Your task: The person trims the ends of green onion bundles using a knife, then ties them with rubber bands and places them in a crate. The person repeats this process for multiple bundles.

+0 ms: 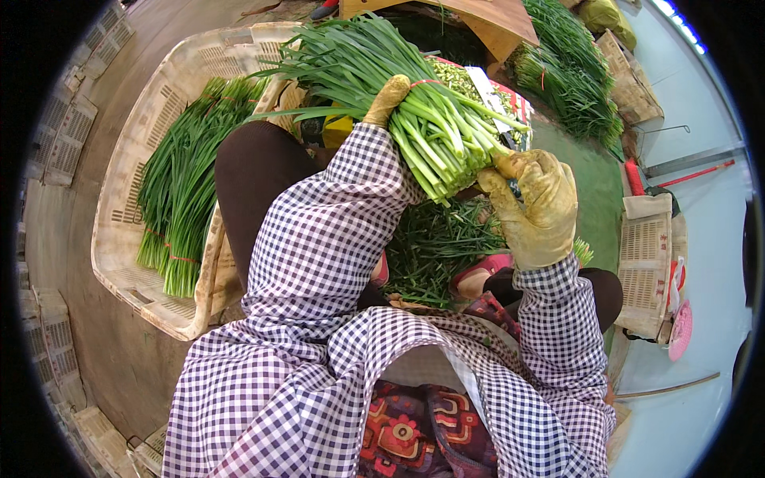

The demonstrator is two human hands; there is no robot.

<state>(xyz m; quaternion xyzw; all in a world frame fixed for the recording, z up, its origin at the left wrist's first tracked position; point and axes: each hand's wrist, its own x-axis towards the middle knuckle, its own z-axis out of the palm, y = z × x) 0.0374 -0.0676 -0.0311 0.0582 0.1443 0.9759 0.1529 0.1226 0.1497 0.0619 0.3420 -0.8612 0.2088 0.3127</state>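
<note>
A thick bundle of garlic chives [442,134] is raised before me, leaves to the upper left and pale stem ends to the lower right. A red band circles it. My left hand [388,101], in a stained yellowish glove, grips the bundle near that band, thumb on top and fingers hidden beneath. Also gloved, my right hand [535,203] has thumb and forefinger at the stem ends, seemingly pinching them; the exact contact is partly hidden. Below, loose chive leaves and trimmings [442,245] lie heaped between my feet.
At my left stands a large plastic crate [119,239] holding banded chive bundles [185,179]. Beyond my hands are chopped stem bits [454,74] and a wooden stool or bench [478,18]. More chives [568,77] are piled at the upper right. Another crate [645,263] stands by the wall.
</note>
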